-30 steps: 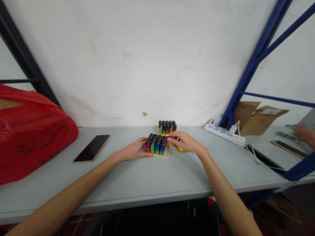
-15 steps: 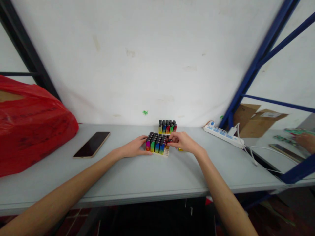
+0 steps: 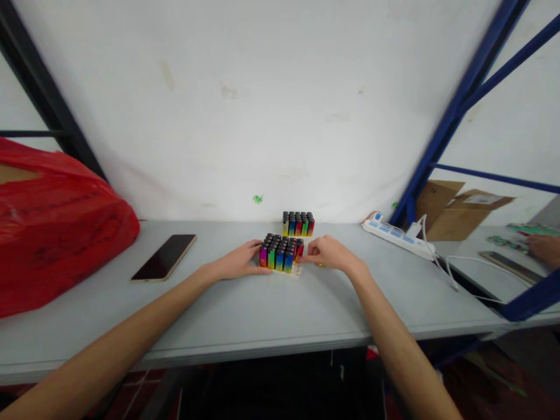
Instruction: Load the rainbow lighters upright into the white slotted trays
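Several lighters (image 3: 279, 261) with black tops and rainbow-coloured bodies stand upright in rows in a pale tray (image 3: 295, 275). My left hand (image 3: 236, 262) is closed around the tray's left end, thumb along the front and fingers behind. At the right end, my right hand (image 3: 326, 253) has its fingers bent, with a fingertip at the lower part of a red lighter (image 3: 300, 249). Whatever its curled fingers hold is hidden. A small yellow piece (image 3: 320, 265) shows under that hand. Bare slots of the tray are visible at its front right corner.
Another block of upright lighters (image 3: 298, 224) stands behind, near the wall. A phone (image 3: 164, 258) lies at left, beside a red plastic bag (image 3: 56, 227). A white power strip (image 3: 398, 238) with cables lies at right. Beyond the blue frame (image 3: 455, 116) are a cardboard box (image 3: 450, 213) and another person's hand (image 3: 545, 249).
My right hand has drawn slightly back from the tray's top, and its fingertips are lower. A red lighter now shows upright at the tray's right end. My left hand has stayed put.
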`<state>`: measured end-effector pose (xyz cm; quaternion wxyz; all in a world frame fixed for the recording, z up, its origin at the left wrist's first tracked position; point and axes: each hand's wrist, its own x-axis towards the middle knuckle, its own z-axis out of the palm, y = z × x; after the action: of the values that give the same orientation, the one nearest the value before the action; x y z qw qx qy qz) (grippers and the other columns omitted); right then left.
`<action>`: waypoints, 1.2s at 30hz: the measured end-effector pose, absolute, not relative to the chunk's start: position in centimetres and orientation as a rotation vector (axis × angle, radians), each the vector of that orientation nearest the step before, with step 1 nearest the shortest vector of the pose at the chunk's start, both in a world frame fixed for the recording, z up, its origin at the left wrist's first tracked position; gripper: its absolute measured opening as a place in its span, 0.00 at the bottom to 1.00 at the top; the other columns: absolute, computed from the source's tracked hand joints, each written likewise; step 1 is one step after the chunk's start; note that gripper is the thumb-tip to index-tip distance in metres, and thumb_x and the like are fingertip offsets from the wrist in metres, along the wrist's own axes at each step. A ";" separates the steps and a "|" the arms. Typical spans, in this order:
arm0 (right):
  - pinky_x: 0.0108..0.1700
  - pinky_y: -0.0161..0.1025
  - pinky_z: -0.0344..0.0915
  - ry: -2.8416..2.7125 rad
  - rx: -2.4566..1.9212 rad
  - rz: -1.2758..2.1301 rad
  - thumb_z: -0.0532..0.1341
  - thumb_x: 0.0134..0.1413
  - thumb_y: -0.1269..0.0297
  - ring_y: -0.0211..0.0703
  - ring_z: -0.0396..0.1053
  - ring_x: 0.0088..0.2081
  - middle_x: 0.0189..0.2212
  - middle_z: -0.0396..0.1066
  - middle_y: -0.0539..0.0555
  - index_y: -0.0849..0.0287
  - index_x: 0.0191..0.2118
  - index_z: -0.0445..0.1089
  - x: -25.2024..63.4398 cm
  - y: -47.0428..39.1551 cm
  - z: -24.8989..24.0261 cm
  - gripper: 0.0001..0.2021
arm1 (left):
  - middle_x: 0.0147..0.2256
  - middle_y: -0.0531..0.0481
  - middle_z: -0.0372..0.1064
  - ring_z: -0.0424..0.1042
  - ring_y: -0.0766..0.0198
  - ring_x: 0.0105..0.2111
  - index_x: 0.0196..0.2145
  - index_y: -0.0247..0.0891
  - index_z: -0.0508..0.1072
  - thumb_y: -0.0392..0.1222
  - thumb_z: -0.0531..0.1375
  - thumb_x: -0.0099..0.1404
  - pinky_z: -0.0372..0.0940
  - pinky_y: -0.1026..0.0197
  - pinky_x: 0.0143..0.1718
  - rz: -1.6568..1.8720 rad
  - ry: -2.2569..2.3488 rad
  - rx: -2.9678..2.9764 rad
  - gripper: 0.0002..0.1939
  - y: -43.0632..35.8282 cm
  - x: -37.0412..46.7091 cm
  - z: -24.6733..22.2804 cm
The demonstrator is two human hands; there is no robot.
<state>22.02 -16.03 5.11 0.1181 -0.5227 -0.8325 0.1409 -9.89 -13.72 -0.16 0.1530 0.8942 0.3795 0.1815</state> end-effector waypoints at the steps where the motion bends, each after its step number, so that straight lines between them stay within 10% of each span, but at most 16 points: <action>1: 0.32 0.36 0.61 -2.437 -1.513 0.473 0.69 0.62 0.52 0.43 0.75 0.30 0.27 0.80 0.53 0.59 0.32 0.80 22.6 -16.0 5.2 0.15 | 0.68 0.37 0.65 0.65 0.39 0.67 0.64 0.37 0.73 0.73 0.65 0.63 0.58 0.46 0.72 0.515 1.095 2.564 0.44 -13.7 -9.9 -0.2; 7: 0.46 0.40 0.70 -2.511 -1.731 0.413 0.77 0.46 0.59 0.55 0.77 0.47 0.48 0.80 0.61 0.57 0.45 0.84 27.1 -15.3 5.6 0.18 | 0.68 0.36 0.64 0.65 0.39 0.67 0.63 0.37 0.74 0.75 0.64 0.63 0.57 0.45 0.72 0.489 1.115 2.582 0.44 -13.4 -10.0 -0.4; 13: 0.39 0.40 0.68 -2.436 -1.766 0.594 0.71 0.54 0.60 0.51 0.78 0.39 0.37 0.82 0.58 0.58 0.36 0.77 28.7 -14.6 5.1 0.07 | 0.67 0.37 0.65 0.66 0.39 0.66 0.63 0.38 0.74 0.74 0.64 0.64 0.59 0.46 0.71 0.499 1.098 2.577 0.43 -13.7 -9.9 -0.1; 21: 0.30 0.37 0.62 -2.143 -1.220 0.745 0.65 0.61 0.42 0.41 0.70 0.26 0.23 0.75 0.50 0.57 0.39 0.71 27.8 -14.6 5.6 0.21 | 0.67 0.39 0.66 0.66 0.41 0.66 0.65 0.41 0.72 0.71 0.66 0.64 0.59 0.46 0.71 0.547 1.071 2.574 0.42 -13.9 -9.8 -0.2; 36: 0.31 0.37 0.66 -1.944 -1.171 0.583 0.67 0.58 0.41 0.42 0.72 0.26 0.24 0.75 0.52 0.59 0.39 0.78 27.0 -14.1 5.2 0.22 | 0.67 0.38 0.67 0.66 0.40 0.67 0.64 0.40 0.74 0.74 0.65 0.63 0.58 0.46 0.71 0.516 1.085 2.561 0.43 -14.0 -9.7 0.2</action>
<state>27.05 -14.12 5.19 0.3885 -0.4605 -0.7645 0.2291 -9.74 -14.01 0.16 0.1557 0.8943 0.3788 0.1803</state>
